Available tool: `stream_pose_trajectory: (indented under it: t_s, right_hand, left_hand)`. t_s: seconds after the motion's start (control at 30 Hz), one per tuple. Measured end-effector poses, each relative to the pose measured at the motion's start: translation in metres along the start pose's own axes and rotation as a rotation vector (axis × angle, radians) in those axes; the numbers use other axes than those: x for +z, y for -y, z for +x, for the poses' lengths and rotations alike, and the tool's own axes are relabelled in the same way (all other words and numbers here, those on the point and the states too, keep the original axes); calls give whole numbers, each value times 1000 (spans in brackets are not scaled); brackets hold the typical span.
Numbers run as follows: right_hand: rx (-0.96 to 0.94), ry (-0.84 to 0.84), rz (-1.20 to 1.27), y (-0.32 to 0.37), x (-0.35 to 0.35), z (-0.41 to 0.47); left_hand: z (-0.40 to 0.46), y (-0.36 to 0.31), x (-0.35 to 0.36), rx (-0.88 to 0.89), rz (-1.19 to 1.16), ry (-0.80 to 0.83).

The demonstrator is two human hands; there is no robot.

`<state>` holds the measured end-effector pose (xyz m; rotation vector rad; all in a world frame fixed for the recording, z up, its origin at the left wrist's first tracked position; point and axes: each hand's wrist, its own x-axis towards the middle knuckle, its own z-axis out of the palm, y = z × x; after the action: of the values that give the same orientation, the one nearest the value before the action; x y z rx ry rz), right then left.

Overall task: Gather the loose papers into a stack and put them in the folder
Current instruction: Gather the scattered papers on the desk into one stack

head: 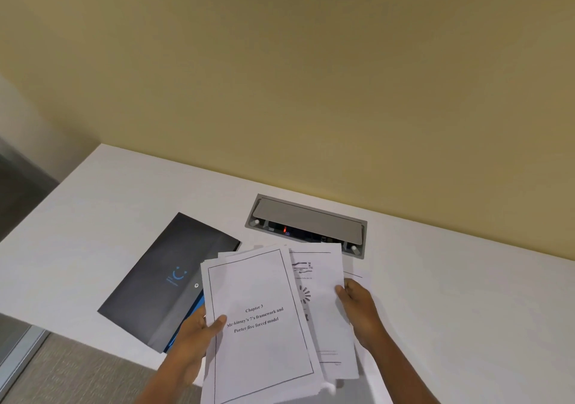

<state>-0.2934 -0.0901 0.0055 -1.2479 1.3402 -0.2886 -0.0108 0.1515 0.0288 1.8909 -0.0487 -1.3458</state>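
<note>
While two hands grip the papers [264, 326] above the white worktop [93, 217], the left hand [199, 332] pinches the near-left edge of the top sheet, thumb on its face, and the right hand [357, 307] clamps the right edge of a second sheet fanned out behind. At least three more sheet edges show beneath; the exact count cannot be told. One dark folder [168, 279] lies shut just left, partly under the papers. One grey socket box [306, 226] sits beyond.
</note>
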Motion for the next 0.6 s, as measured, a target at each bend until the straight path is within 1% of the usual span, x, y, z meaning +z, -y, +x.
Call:
stream_pose_trajectory:
  t_s: [0.17,0.43,0.6]
  right_hand:
    - [20,89,78,5,-3,-15]
    - [74,226,134,9,20,-44]
    - [151,315,263,28,24,-65]
  left_hand:
    - [-11,-23,14,43,51,11]
    - [-15,-29,24,-19,92,103]
    - [-29,-34,35,-10,89,135]
